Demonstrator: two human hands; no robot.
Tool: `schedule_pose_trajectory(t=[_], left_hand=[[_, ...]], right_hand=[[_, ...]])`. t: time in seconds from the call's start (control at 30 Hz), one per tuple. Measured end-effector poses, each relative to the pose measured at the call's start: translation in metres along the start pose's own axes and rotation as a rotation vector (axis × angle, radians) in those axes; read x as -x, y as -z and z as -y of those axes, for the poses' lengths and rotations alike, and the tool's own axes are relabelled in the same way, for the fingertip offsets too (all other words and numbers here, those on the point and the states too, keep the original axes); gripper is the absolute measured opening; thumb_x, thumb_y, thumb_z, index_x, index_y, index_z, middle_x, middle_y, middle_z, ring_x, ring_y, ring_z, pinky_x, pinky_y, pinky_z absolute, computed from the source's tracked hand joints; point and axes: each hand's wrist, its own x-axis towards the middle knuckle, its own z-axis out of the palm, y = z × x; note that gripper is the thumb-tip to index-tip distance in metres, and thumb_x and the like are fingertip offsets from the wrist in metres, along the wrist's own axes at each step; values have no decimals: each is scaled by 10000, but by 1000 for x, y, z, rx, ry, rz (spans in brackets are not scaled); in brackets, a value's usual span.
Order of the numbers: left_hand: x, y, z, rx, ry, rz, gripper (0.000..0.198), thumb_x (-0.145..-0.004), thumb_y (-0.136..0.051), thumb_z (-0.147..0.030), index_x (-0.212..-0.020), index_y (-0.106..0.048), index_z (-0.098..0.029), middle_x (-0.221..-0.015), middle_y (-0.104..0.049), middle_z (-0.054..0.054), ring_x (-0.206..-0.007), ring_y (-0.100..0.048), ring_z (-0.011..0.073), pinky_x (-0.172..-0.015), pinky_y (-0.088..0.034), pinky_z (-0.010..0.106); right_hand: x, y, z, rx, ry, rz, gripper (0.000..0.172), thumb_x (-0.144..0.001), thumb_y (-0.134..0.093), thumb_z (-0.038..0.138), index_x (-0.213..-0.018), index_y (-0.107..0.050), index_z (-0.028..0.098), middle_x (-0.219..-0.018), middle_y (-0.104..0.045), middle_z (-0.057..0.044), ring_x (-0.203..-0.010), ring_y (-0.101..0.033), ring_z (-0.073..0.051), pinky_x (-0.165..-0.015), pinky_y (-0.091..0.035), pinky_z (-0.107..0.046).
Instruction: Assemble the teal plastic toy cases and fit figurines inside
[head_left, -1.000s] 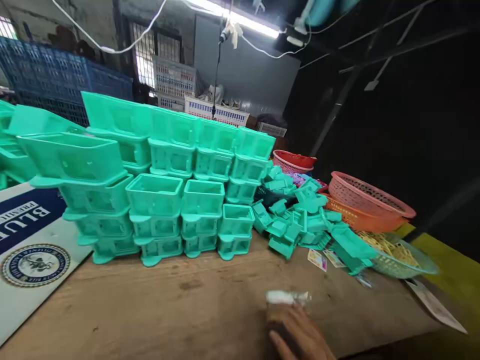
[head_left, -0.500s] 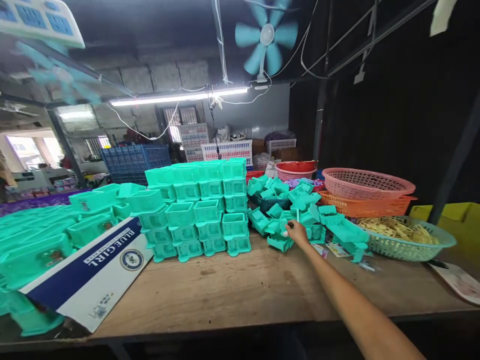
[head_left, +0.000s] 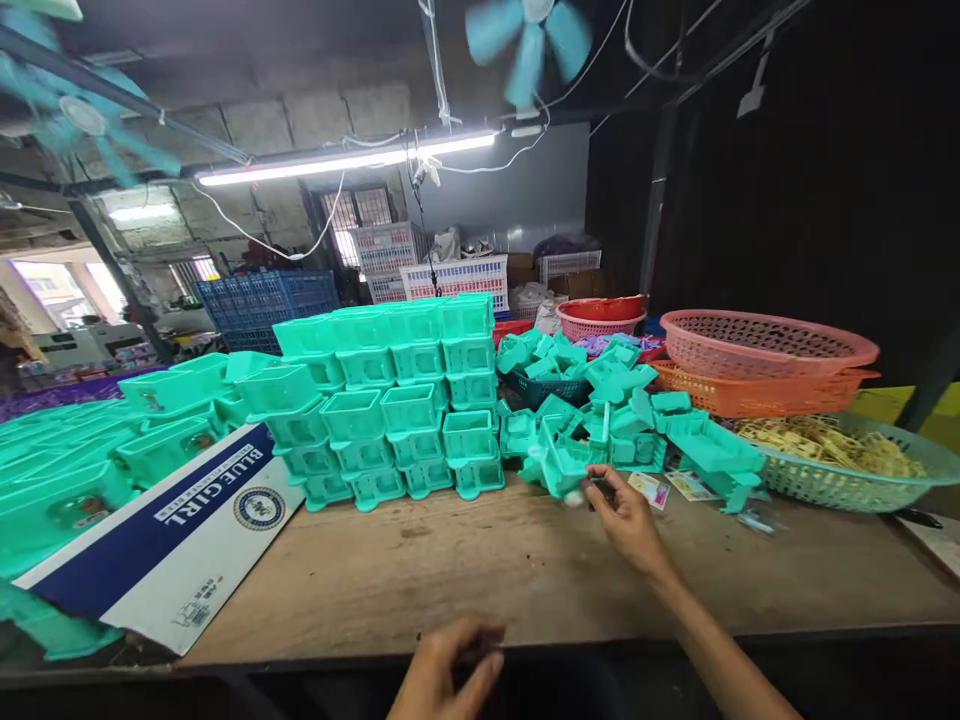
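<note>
My right hand (head_left: 626, 515) pinches a turquoise plastic part (head_left: 556, 462) by its right edge, just above the table at the front of a loose heap of similar turquoise parts (head_left: 637, 450). A small whitish bit shows by the fingertips; what it is I cannot make out. Near the table's front edge, my left hand (head_left: 450, 665) is partly in view, thumb and curved fingers apart, with nothing seen in it. To the left of the held part stand stacked turquoise plastic boxes (head_left: 471, 435) in several rows and layers.
A white and blue cardboard piece (head_left: 217, 530) leans against more turquoise boxes (head_left: 67, 500) at left. On the right are a pink basket (head_left: 765, 345), an orange basket (head_left: 757, 390) and a green basket (head_left: 840, 490) of yellowish pieces. Printed cards (head_left: 649, 490) lie on the wooden table (head_left: 360, 580).
My right hand has come back from the heap toward me with a turquoise part in it. My left hand has come into view at the bottom. The camera view has shifted slightly.
</note>
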Motion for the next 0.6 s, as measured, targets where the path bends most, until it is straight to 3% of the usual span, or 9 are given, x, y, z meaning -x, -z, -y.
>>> schedule_pose_trajectory(t=[0.1, 0.23, 0.3, 0.4, 0.5, 0.53, 0.6], left_hand=[[-23, -2, -14, 80, -127, -147, 445, -963, -630, -498, -1299, -687, -213, -1264, -735, 125, -1163, -687, 290, -1082, -540, 429], [-53, -14, -18, 191, -136, -367, 778, -861, -699, -577, -1494, -471, -188, -1550, -525, 203, -1359, -585, 349, -1149, -483, 529], [-64, -20, -11, 210, -96, -370, 922, -789, -758, -605, -1528, -399, -185, -1610, -444, 221, -1458, -490, 389, -1215, -405, 582], [-79, -22, 6, 190, -104, -254, 1017, -693, -841, -592, -1519, -403, -193, -1612, -453, 212, -1527, -395, 409, -1284, -309, 583], [-90, -19, 19, 161, -131, -174, 1069, -674, -871, -540, -1561, -365, -223, -1649, -421, 174, -1558, -344, 403, -1305, -272, 582], [-92, -17, 20, 151, -133, -167, 1098, -672, -875, -517, -1585, -333, -235, -1662, -406, 161, -1566, -326, 403, -1306, -263, 592], [-94, -16, 19, 123, -128, -143, 1164, -665, -879, -469, -1625, -261, -246, -1675, -387, 149, -1576, -301, 404, -1304, -257, 605]], right_hand=[[43, -8, 11, -65, -35, 133, 399, -960, -545, 576, -996, -708, 214, -718, -701, -20, -598, -633, -181, -547, -502, -267], [82, -21, 29, -72, -33, 238, 331, -983, -522, 471, -949, -722, 209, -842, -766, -57, -754, -717, -206, -668, -567, -270], [93, -27, 38, -49, 1, 294, 310, -986, -513, 421, -914, -731, 212, -836, -772, -45, -783, -736, -199, -694, -577, -257], [89, -24, 40, 23, 51, 351, 210, -954, -580, 353, -917, -751, 237, -867, -779, -10, -817, -749, -183, -758, -588, -248], [60, 16, 22, 166, 29, 221, 235, -962, -546, 358, -915, -753, 256, -890, -772, -33, -841, -744, -214, -780, -597, -295], [46, 38, 13, 233, -2, 123, 272, -976, -505, 376, -953, -744, 250, -904, -763, -60, -844, -735, -237, -776, -599, -330], [18, 88, -8, 394, -75, -129, 344, -996, -446, 427, -1120, -696, 225, -1128, -711, -152, -1058, -680, -322, -946, -559, -476]])
